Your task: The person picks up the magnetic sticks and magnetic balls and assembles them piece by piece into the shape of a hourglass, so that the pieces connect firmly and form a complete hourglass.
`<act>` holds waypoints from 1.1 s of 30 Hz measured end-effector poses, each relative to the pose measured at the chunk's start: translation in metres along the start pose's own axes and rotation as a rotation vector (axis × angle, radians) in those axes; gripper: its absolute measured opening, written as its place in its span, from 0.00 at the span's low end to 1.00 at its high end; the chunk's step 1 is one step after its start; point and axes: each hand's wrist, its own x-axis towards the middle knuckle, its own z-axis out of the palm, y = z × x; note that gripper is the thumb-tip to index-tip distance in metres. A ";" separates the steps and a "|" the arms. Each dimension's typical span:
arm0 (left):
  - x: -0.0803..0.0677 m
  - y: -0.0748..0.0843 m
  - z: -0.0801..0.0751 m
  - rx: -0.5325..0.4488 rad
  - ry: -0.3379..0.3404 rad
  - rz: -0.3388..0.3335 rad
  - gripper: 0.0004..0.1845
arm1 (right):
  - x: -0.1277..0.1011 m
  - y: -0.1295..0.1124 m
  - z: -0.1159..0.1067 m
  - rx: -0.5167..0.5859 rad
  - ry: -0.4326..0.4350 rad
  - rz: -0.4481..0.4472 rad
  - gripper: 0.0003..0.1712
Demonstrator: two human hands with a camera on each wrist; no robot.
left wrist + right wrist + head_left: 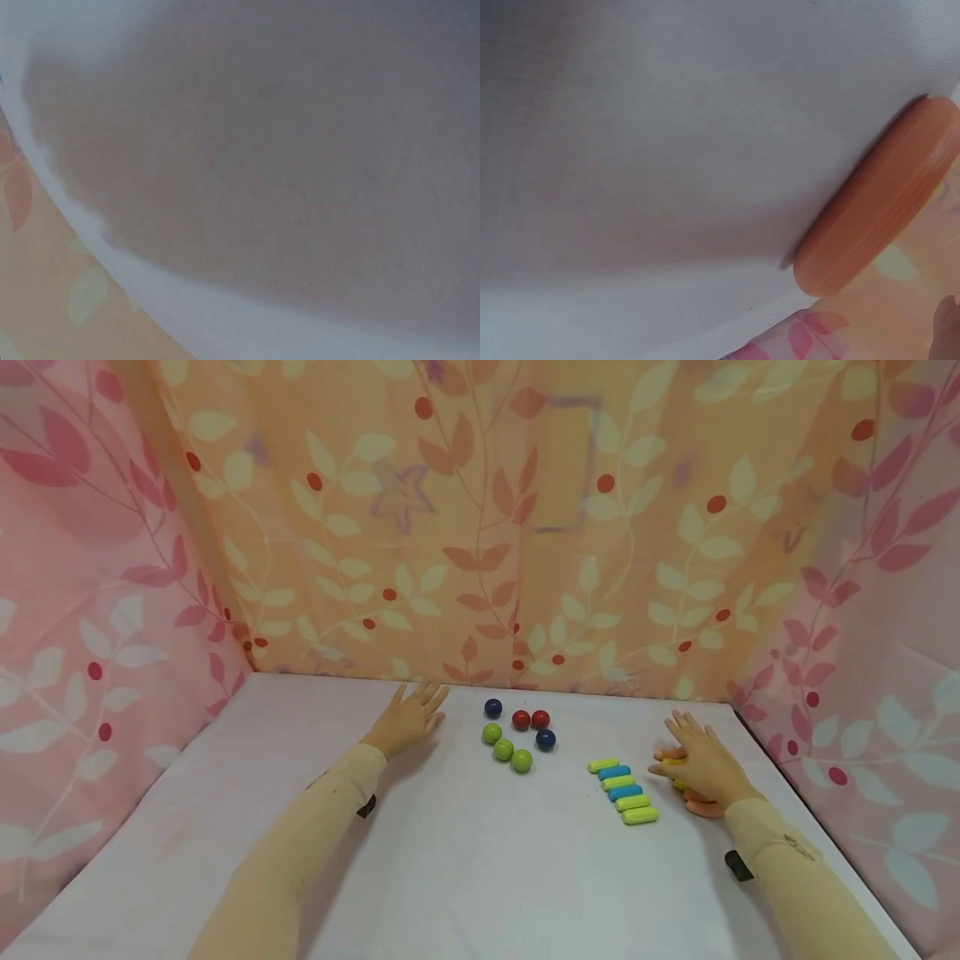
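Observation:
My left hand [407,720] is at the left, fingers straight and spread, holding nothing, with its shadow on the white table [480,877]. Nearest to it are a dark blue ball [492,708] and a green ball [492,732]. At the right, my right hand [705,766] has its fingers extended over a group of orange and yellow pieces, which it partly hides. A smooth orange piece with rounded ends [881,199] lies on the table in the right wrist view, a fingertip [946,330] at that view's lower right edge. The left wrist view catches shadowed tabletop.
Two red balls, one of them a red ball [521,720], sit among the green and dark blue balls at the middle back. Several short yellow-green and blue sticks, including a blue stick [626,792], lie in a slanting row left of my right hand. Patterned curtains [480,527] enclose the table.

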 end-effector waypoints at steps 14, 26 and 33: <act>0.005 0.013 0.008 -0.396 -0.044 -0.040 0.32 | -0.003 0.004 0.006 0.370 -0.050 0.300 0.48; 0.021 0.025 0.024 -0.858 0.061 -0.219 0.27 | 0.005 0.010 0.008 0.440 -0.070 0.386 0.48; 0.029 0.033 0.030 -1.061 0.005 -0.321 0.28 | 0.011 0.009 0.011 0.423 -0.074 0.390 0.40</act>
